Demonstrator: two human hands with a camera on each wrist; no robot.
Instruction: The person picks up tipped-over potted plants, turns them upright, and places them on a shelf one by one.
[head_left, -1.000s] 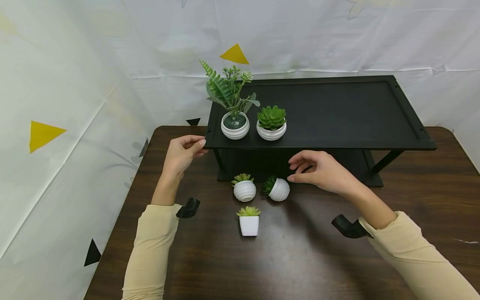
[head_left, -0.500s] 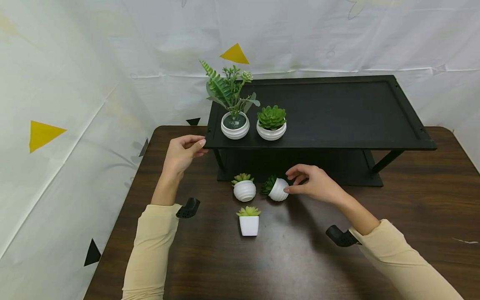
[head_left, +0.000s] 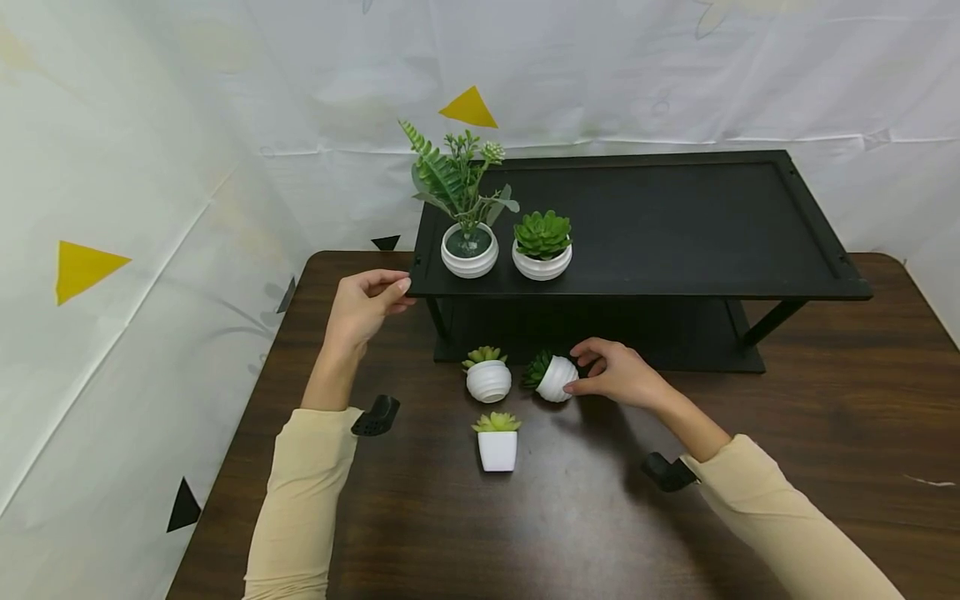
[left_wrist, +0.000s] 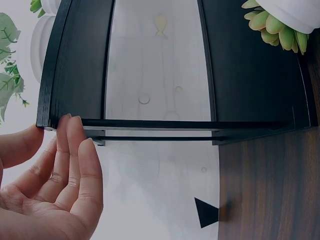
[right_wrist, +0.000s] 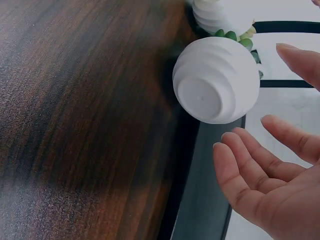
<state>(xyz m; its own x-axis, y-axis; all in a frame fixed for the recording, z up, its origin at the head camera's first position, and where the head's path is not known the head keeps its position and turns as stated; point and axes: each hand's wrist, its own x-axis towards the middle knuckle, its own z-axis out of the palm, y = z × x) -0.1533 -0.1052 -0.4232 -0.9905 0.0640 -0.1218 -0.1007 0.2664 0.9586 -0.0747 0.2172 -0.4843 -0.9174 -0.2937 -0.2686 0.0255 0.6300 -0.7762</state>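
My left hand [head_left: 360, 308] pinches the front left corner of a black two-tier shelf [head_left: 675, 225]; in the left wrist view the thumb lies on one face of the top board and the fingers on the other. A dark green succulent in a ribbed white pot [head_left: 558, 380] lies tipped on its side in front of the shelf, its base turned to the right. Beside that base my right hand [head_left: 618, 375] is held with thumb and fingers spread. The right wrist view shows the round pot [right_wrist: 217, 80] just off the fingertips.
Left of it sits another succulent in a ribbed white pot [head_left: 489, 381], tilted. A square white pot with a succulent [head_left: 498, 450] lies nearer on the brown table [head_left: 420, 517]. On the shelf top stand a tall fern-like plant [head_left: 469, 250] and a green succulent [head_left: 543, 237].
My right hand has come down and to the left, up to the base of the tipped pot. My left hand stays at the shelf corner, and the plants have not moved.
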